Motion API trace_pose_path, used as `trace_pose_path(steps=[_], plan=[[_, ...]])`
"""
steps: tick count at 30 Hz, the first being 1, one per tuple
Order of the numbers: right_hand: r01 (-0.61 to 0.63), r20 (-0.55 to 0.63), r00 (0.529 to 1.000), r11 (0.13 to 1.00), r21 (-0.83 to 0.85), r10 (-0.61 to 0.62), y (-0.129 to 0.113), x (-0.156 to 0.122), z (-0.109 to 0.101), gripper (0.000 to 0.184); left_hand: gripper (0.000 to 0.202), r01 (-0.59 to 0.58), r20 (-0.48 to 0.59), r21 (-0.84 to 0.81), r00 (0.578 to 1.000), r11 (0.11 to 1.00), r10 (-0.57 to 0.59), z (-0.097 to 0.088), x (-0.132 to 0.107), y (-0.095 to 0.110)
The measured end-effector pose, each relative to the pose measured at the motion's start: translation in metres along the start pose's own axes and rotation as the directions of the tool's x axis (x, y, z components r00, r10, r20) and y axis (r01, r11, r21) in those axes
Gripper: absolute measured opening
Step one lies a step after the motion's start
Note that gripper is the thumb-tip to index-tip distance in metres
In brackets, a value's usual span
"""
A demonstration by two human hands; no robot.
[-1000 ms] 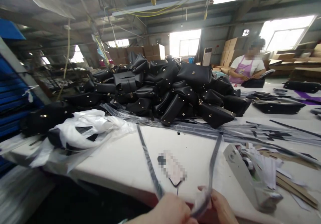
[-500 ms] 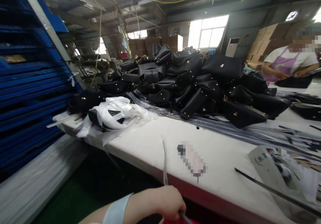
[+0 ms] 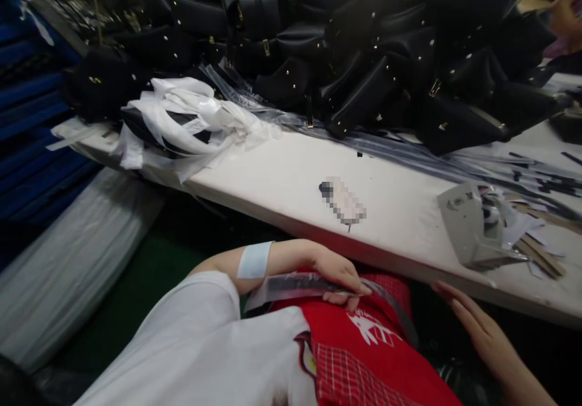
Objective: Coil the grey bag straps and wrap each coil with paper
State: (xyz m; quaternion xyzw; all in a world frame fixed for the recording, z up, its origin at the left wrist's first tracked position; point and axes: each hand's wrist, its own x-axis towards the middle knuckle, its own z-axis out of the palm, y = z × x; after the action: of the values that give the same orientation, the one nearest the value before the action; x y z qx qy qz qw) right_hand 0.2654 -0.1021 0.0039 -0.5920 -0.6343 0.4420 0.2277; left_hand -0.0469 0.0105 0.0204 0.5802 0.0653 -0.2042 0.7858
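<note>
My left hand (image 3: 339,274) is closed on a long strip in clear plastic wrap (image 3: 295,285), pressing it against my red apron (image 3: 364,357) below the table edge. A pale band sits on that wrist. My right hand (image 3: 477,327) is below the table edge to the right, fingers stretched out flat, holding nothing. A heap of black handbags (image 3: 364,48) fills the far side of the white table (image 3: 282,176).
Crumpled white plastic wrapping (image 3: 182,121) lies at the table's left end. A blurred flat object (image 3: 343,200) lies near the front edge. A grey cardboard box with paper scraps (image 3: 477,224) sits at right. Blue racks (image 3: 27,121) stand on the left.
The view has tipped down from the room to my lap. My left hand has drawn the wrapped strip off the table onto my apron; my right hand has let go and lies open.
</note>
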Motion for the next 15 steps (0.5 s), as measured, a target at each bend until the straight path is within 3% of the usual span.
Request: trace_pose_path(steps=[2,4,7,10,12,15], plan=[[0.044,0.148,0.988,0.997,0.061,-0.053,-0.022,0.011,0.015,0.049,0.050,-0.087,-0.034,-0.096,0.996,0.992,0.084,0.002,0.010,0.009],[0.066,0.311,0.947,0.996,0.067,-0.083,-0.046,0.030,0.030,0.052,0.045,-0.112,-0.048,-0.140,0.993,0.984,0.106,0.003,0.010,0.014],[0.059,0.527,0.842,0.991,0.118,-0.113,-0.070,0.050,0.044,0.054,0.039,-0.097,-0.057,-0.151,0.994,0.984,0.089,0.004,-0.001,0.009],[-0.035,0.652,0.749,0.976,0.215,-0.117,-0.074,0.050,0.053,0.055,0.038,-0.076,-0.150,-0.139,0.987,0.987,0.055,0.007,-0.009,-0.005],[-0.162,0.658,0.753,0.963,0.216,-0.021,-0.070,0.047,0.056,0.053,0.039,-0.069,-0.185,-0.130,0.982,0.989,0.044,0.007,-0.010,-0.014],[-0.262,0.582,0.807,0.944,0.201,0.100,-0.062,0.047,0.048,0.053,0.043,-0.004,-0.093,-0.135,0.996,0.991,-0.008,0.003,-0.011,-0.018]])
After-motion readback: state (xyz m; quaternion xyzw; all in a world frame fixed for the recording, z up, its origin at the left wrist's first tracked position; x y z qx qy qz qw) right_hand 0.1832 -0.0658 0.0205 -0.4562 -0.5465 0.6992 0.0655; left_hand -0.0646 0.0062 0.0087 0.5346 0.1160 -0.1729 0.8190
